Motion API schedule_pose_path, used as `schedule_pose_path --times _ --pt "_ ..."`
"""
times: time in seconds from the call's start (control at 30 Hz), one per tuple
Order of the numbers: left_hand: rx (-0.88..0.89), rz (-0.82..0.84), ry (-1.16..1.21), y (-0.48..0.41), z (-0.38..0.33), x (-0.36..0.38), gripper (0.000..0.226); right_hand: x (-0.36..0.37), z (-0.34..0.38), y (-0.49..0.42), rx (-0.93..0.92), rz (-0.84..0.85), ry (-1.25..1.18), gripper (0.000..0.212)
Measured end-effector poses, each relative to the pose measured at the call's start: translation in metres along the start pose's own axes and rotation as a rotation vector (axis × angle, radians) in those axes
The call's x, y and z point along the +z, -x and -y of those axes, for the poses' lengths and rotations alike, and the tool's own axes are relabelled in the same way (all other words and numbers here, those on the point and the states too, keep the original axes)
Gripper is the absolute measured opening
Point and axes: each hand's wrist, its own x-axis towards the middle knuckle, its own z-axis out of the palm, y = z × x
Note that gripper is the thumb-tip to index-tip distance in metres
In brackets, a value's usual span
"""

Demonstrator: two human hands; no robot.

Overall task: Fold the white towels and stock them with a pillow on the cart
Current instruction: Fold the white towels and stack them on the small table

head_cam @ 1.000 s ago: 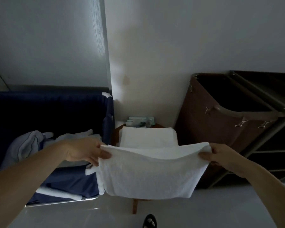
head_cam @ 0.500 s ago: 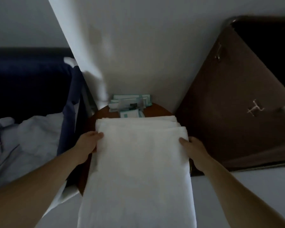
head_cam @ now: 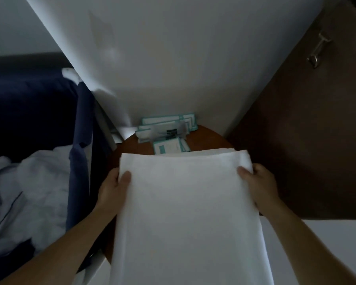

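The left hand (head_cam: pixel 113 188) and right hand (head_cam: pixel 257 182) each pinch a side of the folded towel (head_cam: pixel 185 212) stacked on the surface (head_cam: pixel 210 138); stocking looks not yet begun

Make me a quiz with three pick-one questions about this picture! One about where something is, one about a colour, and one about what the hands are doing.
1. Where do the teal-edged papers lie?
A. On the brown table, behind the white towel
B. On top of the towel
C. Stuck on the wall

2. What colour is the cloth bin on the left?
A. Red
B. Dark blue
C. Yellow

3. What are the hands doing?
A. Only one hand touches the towel
B. Neither touches it
C. The left hand and right hand each grip a side of it

Answers:
1 A: the papers sit past the towel's far edge.
2 B: its fabric wall is navy.
3 C: a thumb lies on top at each side.
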Motion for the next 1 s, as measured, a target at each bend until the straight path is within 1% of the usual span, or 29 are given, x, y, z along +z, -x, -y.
schedule_pose_path --times 0.07,0.1,0.23,0.33,0.4,0.5,0.63,0.7,0.77,0.9,1.0 --pt "-0.046 0.073 0.023 -0.009 0.001 0.013 0.019 0.009 -0.010 -0.006 0.042 -0.033 0.080 0.035" --pt "-0.062 0.076 0.041 -0.012 0.001 0.018 0.021 0.013 -0.016 -0.007 0.042 -0.046 0.114 0.040" --pt "-0.065 0.042 0.071 -0.007 0.006 0.028 0.027 0.017 -0.033 0.001 -0.048 -0.097 0.193 0.058" --pt "-0.038 0.003 0.078 0.008 0.010 0.027 0.041 0.013 -0.046 0.016 0.003 -0.047 0.150 0.069" --pt "-0.027 -0.008 0.030 0.026 0.018 0.025 0.048 0.009 -0.057 0.030 0.035 -0.003 0.130 0.067" --pt "-0.073 0.009 -0.017 0.068 0.039 0.028 0.050 -0.001 -0.074 0.056 0.083 0.045 0.169 0.060" --pt "-0.127 0.035 -0.064 0.126 0.079 0.024 0.053 -0.013 -0.099 0.095 0.144 0.096 0.243 0.059" --pt "-0.193 0.065 -0.024 0.150 0.093 0.019 0.056 -0.017 -0.108 0.115 0.140 0.089 0.269 0.055" --pt "-0.247 0.092 -0.008 0.168 0.102 0.014 0.060 -0.021 -0.116 0.134 0.133 0.077 0.300 0.056" --pt "-0.347 0.134 -0.138 0.182 0.114 0.003 0.056 -0.024 -0.129 0.167 0.130 0.054 0.386 0.056" --pt "-0.319 0.085 -0.199 0.187 0.118 -0.007 0.048 -0.026 -0.136 0.190 0.049 -0.007 0.483 0.051"
